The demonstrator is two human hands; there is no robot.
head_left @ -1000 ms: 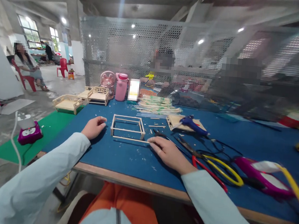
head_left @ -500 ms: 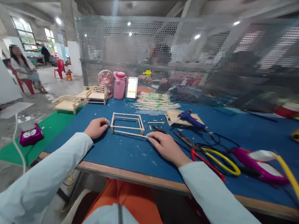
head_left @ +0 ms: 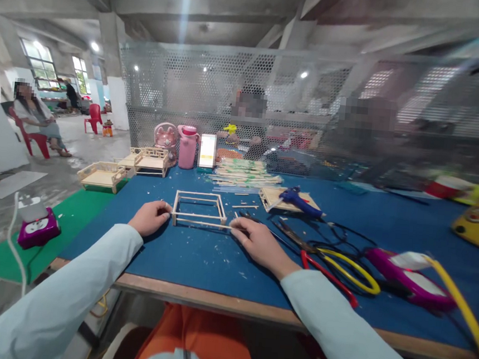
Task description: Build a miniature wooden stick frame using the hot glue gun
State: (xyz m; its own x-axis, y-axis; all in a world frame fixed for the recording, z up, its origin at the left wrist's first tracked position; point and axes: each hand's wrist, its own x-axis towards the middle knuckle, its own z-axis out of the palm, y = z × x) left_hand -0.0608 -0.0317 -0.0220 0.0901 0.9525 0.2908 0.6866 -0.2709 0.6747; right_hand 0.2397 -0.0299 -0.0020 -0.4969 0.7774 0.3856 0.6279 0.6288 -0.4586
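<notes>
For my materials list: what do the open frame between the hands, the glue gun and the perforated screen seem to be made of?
Open frame: probably wood or bamboo, seemingly unvarnished; it looks pale and matt.
Glue gun: probably plastic, smooth; its blue body looks moulded.
Perforated screen: perhaps bare metal; it is grey with regular holes.

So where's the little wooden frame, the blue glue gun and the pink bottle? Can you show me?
Wooden frame (head_left: 198,216): head view, on its front upper rail.
Glue gun (head_left: 298,202): head view, on its blue body.
Pink bottle (head_left: 187,155): head view, on its side, below the lid.
</notes>
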